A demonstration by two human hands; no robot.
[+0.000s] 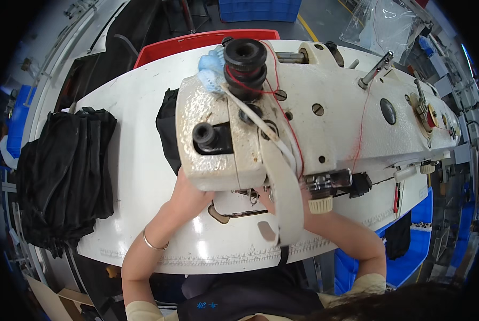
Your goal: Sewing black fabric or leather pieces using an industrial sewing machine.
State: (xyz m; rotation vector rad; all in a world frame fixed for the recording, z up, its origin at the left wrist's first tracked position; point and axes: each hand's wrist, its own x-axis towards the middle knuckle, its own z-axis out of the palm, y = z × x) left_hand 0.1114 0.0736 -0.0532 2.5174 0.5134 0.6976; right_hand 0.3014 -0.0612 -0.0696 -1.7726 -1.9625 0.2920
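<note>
A white sewing machine (335,128), threaded with red thread, covers much of my view; a white tape (285,203) hangs down its front. My left hand (194,195) reaches under the machine head from the left, beside black fabric (167,128) that shows behind the head. Its fingers are hidden. My right hand (317,216) comes in from the right near the needle area, largely hidden behind the tape and a knob (320,204); I cannot tell what either hand holds. A crumpled light-blue cloth (210,72) is tucked by the black spool holder on top.
A pile of black fabric (63,176) lies on the left of the white table (132,123). Behind are a red bin (164,45) and a blue crate (258,10). Blue bins (410,251) with dark fabric stand below at right. A red-handled tool (397,195) lies near the right edge.
</note>
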